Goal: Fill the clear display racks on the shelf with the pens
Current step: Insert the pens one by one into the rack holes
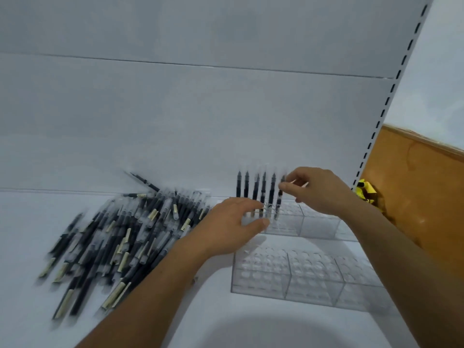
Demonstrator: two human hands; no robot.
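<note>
We pinch top of pen [279, 197] with right hand [316, 189] fingers; pen upright in rear rack [316, 223]. Left hand [231, 222] fingers loosely spread, touching rack. Pile [120, 234] lies on shelf [32, 212], left.

From my end the pile of pens [120, 237] at the left of the frame is smeared by motion blur, so I cannot count them or read their pale labels. The left hand [233, 222] blocks the left corner of the rear rack [319, 222] and the feet of the standing pens [255, 189], and I cannot tell whether its fingers [249, 204] grip the rack or only rest on it; the right hand [316, 189] covers the top of the rightmost pen [278, 204] it pinches. Both forearms run off the bottom edge, and the yellow object [365, 192] at right is half hidden behind the shelf upright [391, 96].
</note>
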